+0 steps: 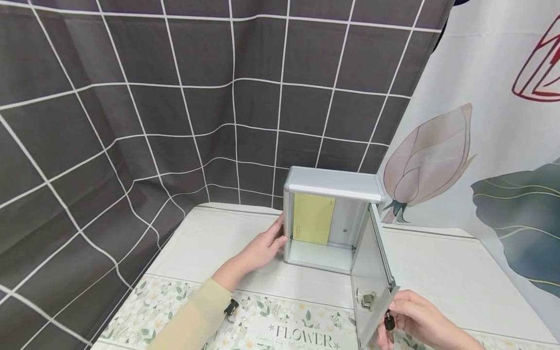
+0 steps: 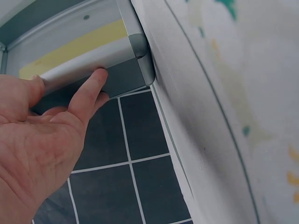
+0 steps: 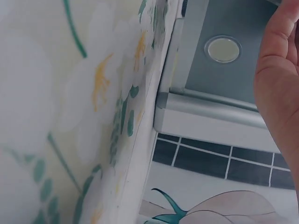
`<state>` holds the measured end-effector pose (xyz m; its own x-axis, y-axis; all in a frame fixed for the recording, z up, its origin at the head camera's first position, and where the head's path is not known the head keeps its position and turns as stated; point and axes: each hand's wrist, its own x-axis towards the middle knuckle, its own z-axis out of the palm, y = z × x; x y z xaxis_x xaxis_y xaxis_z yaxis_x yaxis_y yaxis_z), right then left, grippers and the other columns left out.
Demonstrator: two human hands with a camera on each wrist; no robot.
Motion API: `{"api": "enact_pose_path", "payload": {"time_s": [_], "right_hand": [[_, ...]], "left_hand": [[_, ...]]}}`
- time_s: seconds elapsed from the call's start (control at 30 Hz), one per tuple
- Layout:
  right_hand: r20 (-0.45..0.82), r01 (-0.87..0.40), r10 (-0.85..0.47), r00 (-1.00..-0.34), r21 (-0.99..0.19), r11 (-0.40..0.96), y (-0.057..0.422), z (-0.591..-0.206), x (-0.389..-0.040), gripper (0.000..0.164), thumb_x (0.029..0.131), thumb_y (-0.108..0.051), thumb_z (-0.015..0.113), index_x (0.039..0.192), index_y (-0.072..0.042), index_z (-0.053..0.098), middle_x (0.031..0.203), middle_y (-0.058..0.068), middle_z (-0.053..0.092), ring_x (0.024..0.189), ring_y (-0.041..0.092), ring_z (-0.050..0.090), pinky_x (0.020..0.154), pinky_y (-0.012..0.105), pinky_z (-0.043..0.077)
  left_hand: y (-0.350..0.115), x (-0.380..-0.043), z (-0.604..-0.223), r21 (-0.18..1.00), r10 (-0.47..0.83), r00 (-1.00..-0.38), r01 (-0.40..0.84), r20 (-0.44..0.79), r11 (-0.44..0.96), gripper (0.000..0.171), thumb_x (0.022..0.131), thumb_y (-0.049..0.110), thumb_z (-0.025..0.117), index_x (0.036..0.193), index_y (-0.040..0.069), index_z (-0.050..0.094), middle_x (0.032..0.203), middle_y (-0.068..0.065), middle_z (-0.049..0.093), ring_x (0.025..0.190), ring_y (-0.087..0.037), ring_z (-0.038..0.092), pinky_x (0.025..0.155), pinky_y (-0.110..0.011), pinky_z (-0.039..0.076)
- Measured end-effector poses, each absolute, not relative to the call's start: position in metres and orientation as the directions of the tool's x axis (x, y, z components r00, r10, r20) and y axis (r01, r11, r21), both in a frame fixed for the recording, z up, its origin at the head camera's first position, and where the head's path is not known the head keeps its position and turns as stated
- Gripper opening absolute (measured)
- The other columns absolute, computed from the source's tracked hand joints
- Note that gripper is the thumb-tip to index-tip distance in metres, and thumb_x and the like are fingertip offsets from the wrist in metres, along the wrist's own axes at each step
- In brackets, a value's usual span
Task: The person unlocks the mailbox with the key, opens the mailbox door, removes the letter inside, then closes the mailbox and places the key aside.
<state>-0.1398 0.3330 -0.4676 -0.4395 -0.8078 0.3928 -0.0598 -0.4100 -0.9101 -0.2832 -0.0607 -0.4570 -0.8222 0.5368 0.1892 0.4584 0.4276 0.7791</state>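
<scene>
A grey metal letter box [image 1: 337, 179] stands on the table with its hinged door [image 1: 372, 262] swung wide. Inside, a yellow envelope [image 1: 312, 218] leans upright against the back wall. My left hand [image 1: 262, 248] rests against the box's left side, fingers fairly straight; the left wrist view shows the fingertips and thumb touching the silver rim [image 2: 88, 65]. On the door's inner face sits a metal lock [image 1: 366, 300]. At the door's free edge my right hand [image 1: 415, 313] pinches a key with a black head [image 1: 389, 321]; its fingertips are partly hidden. The right wrist view shows only part of this hand [image 3: 280, 79].
A white cover with a flower print and the word FLOWER [image 1: 302, 335] lies over the table. Behind hangs a dark curtain with a white grid [image 1: 175, 112]. To the right is a white curtain with a lotus print [image 1: 428, 165].
</scene>
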Motion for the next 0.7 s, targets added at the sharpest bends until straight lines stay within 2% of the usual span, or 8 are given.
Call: {"api": "enact_pose_path", "payload": {"time_s": [0.17,0.27,0.4,0.7], "right_hand": [[0.407,-0.066,-0.808,-0.427,-0.905,-0.421,0.3347,-0.467,-0.1417,0.06,0.104,0.013,0.006,0.113,0.028,0.063,0.104,0.038,0.075,0.068,0.057,0.048,0.075,0.057,0.068],[0.402,-0.064,-0.81,-0.428,-0.907,-0.416,0.3365,-0.4671,-0.1408,0.06,0.103,0.014,0.005,0.113,0.028,0.062,0.103,0.038,0.075,0.067,0.058,0.048,0.073,0.059,0.067],[0.403,-0.075,-0.809,-0.427,-0.908,-0.413,0.3384,-0.4679,-0.1403,0.06,0.105,0.013,0.003,0.116,0.027,0.061,0.105,0.037,0.075,0.068,0.058,0.048,0.073,0.059,0.067],[0.399,-0.039,-0.795,-0.456,-0.902,-0.43,0.3424,-0.4692,-0.1407,0.06,0.104,0.015,0.002,0.12,0.028,0.059,0.112,0.032,0.079,0.071,0.055,0.047,0.087,0.046,0.069]], "left_hand": [[-0.0601,-0.2809,-0.4545,0.781,0.535,-0.825,0.453,0.185,0.429,0.075,0.12,0.027,0.05,0.182,0.027,0.007,0.173,-0.019,0.042,0.127,-0.034,0.075,0.127,-0.056,0.043],[-0.0594,-0.2807,-0.4546,0.786,0.536,-0.824,0.45,0.183,0.424,0.075,0.121,0.027,0.049,0.182,0.027,0.007,0.174,-0.019,0.041,0.118,-0.032,0.079,0.124,-0.055,0.047],[-0.0588,-0.2815,-0.4566,0.789,0.538,-0.823,0.449,0.182,0.42,0.075,0.121,0.028,0.049,0.182,0.026,0.006,0.175,-0.019,0.039,0.115,-0.03,0.08,0.121,-0.052,0.052],[-0.0586,-0.282,-0.4588,0.791,0.533,-0.827,0.442,0.176,0.424,0.074,0.121,0.029,0.047,0.182,0.028,0.004,0.175,-0.02,0.038,0.116,-0.03,0.079,0.12,-0.053,0.052]]}}
